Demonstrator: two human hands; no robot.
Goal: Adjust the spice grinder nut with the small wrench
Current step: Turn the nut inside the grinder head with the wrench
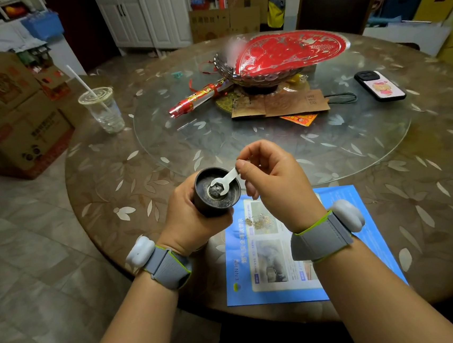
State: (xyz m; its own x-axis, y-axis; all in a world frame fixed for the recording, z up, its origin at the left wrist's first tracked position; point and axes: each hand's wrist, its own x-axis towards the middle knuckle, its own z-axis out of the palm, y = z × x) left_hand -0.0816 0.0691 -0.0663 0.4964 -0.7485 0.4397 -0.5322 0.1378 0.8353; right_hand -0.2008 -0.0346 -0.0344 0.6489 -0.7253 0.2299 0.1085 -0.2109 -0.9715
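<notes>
Steel little wrench (225, 182) is seated on the nut (216, 192) inside the dark spice grinder (217, 191), right hand (273, 186) pinching its handle. Left hand (194, 224) has its grip wrapped round the body, open end tipped up, probably to brace it, just above the blue leaflet (337, 243) on the tabletop (110, 182), which looks placed to catch spilled grounds.

We can read one brand for certain: "ENN", printed in white at the lower left corner of the blue leaflet (343, 215) lying on the tabletop (432, 220) at about five o'clock. A line of white Chinese characters runs along the leaflet's left edge, too small for us to make out. The cardboard boxes (12, 114) at nine o'clock and the brown paper envelopes (282, 105) at one o'clock carry print we cannot decipher.
</notes>
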